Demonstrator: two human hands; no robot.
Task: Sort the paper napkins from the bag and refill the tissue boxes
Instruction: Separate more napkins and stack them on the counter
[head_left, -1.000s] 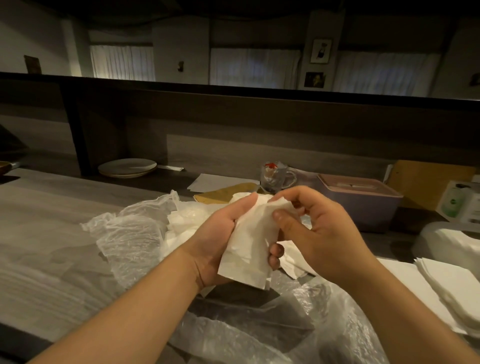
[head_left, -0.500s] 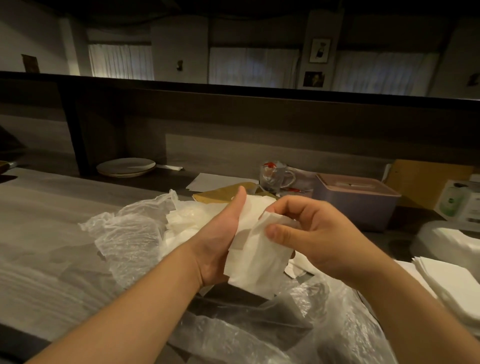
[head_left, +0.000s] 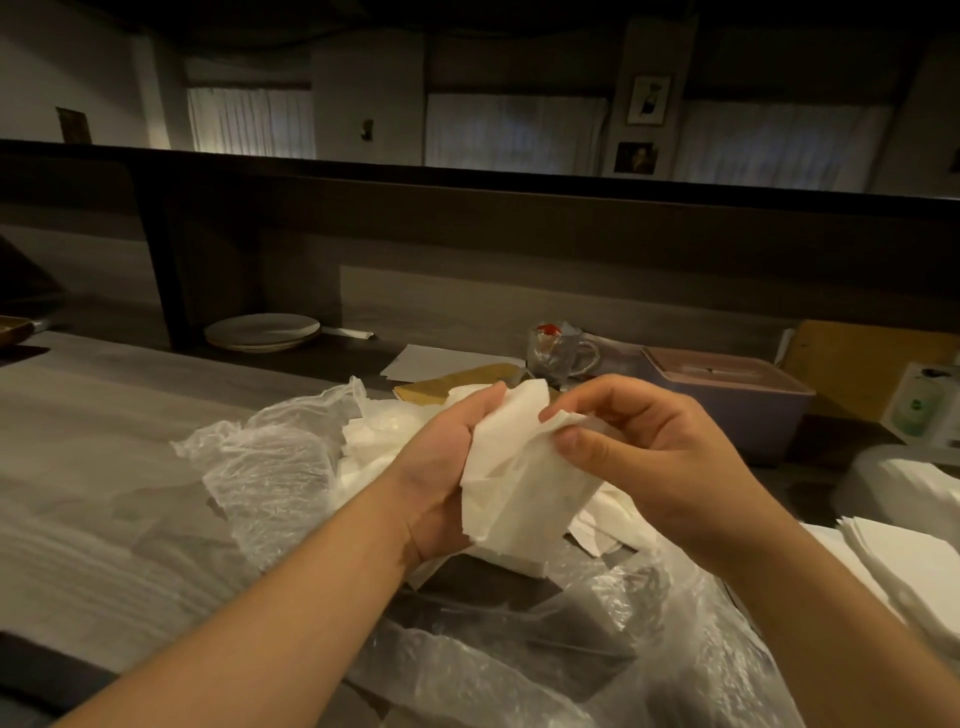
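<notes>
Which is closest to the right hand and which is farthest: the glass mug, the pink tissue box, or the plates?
From the right hand, in the head view:
1. Glass mug, just behind the fingers.
2. Pink tissue box, behind and to the right; nearly tied with the mug.
3. Plates, far left under the shelf.

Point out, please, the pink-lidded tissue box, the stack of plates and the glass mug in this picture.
pink-lidded tissue box (head_left: 737, 415): head view, on its front wall below the lid.
stack of plates (head_left: 262, 330): head view, on the top plate's face.
glass mug (head_left: 551, 353): head view, on its clear body.
</notes>
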